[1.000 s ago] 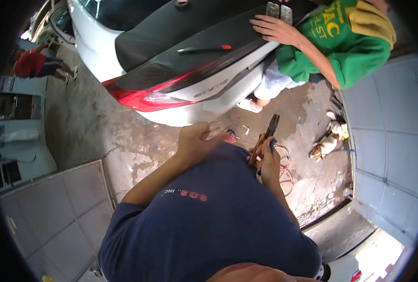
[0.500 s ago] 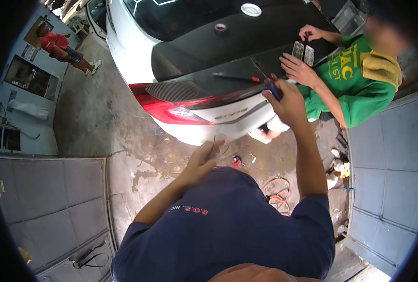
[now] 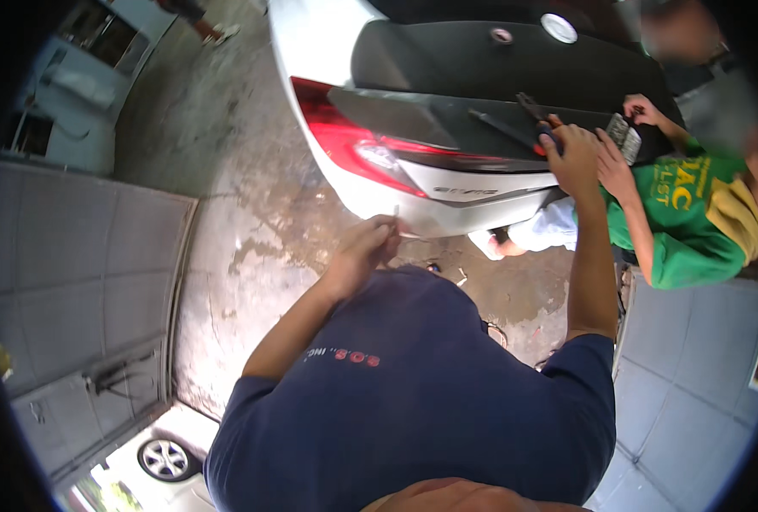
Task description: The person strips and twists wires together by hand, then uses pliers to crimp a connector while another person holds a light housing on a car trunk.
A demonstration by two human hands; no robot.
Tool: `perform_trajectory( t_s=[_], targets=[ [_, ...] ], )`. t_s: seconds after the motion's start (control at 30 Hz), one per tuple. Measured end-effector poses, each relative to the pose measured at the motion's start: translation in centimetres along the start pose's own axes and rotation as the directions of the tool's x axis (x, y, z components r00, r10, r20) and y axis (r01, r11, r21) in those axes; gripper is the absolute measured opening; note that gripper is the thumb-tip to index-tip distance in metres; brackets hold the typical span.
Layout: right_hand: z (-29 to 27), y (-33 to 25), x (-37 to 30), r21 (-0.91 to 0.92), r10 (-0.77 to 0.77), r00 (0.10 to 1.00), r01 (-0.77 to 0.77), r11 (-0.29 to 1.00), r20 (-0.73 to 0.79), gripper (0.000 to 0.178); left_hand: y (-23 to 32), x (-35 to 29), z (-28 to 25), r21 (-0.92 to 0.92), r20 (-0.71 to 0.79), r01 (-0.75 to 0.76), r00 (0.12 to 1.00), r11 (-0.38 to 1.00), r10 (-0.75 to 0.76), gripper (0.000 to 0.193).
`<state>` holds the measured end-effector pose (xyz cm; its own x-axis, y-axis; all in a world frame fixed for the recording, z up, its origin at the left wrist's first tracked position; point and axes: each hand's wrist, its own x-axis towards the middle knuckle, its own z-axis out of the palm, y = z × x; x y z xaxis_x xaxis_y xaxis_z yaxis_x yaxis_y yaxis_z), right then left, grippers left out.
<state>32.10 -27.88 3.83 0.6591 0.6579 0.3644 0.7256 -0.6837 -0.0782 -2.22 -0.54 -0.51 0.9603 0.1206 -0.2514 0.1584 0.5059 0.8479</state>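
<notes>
My left hand (image 3: 364, 253) is closed in a pinch, with a small thin piece (image 3: 396, 211) sticking up from its fingertips; its kind is too small to tell. My right hand (image 3: 577, 158) reaches over the trunk edge of a white car (image 3: 473, 222), its fingers closed around a blue-handled tool (image 3: 550, 134) mostly hidden in the grip. Just past those fingers lies a pair of pliers (image 3: 529, 107) with orange on its handles. A dark, slim pointed tool (image 3: 500, 126) lies beside it on the black trunk lid (image 3: 447, 64).
A co-worker in a green shirt (image 3: 673, 213) stands at the right, hands by an open case of small parts (image 3: 623, 136). A tape roll (image 3: 502, 36) and a white round object (image 3: 559, 28) rest on the trunk. Grey metal gates (image 3: 63, 256) flank both sides.
My view has swung, so the car sits farther right and higher. My right hand has moved in beside the pliers with the blue-handled tool. My left hand keeps its pinch near the bumper.
</notes>
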Motion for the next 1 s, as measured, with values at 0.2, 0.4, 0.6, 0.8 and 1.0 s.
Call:
perform_trajectory(
  t_s=[0.2,0.4,0.6,0.8,1.0],
  targets=[
    [-3.5,-9.4,-0.9,0.291,0.023,0.978,0.039,0.956,-0.207,0.029,1.9,0.1,1.7,-0.139,0.060,0.024,0.998,0.990,-0.016,0.043],
    [-2.2,-18.7,-5.2,0.909,-0.240,0.890,-0.324,0.262,0.386,0.029,1.5,1.3,2.5,0.011,0.086,-0.027,0.996,1.000,0.026,0.034],
    [-1.7,-18.5,-6.4,0.954,-0.172,0.939,-0.288,0.086,0.298,0.013,2.0,2.6,3.5,0.071,0.177,0.003,0.984,0.997,-0.015,0.025],
    [-0.3,-18.4,-8.0,0.993,0.078,0.991,-0.107,-0.045,0.111,0.017,3.9,3.5,5.6,0.315,0.337,-0.060,0.940,0.947,-0.053,0.030],
    [-1.5,-16.6,-8.7,0.944,0.036,0.966,-0.243,-0.225,0.257,0.048,3.5,4.3,6.4,0.300,0.331,-0.046,0.942,0.953,-0.059,0.027]
  ],
)
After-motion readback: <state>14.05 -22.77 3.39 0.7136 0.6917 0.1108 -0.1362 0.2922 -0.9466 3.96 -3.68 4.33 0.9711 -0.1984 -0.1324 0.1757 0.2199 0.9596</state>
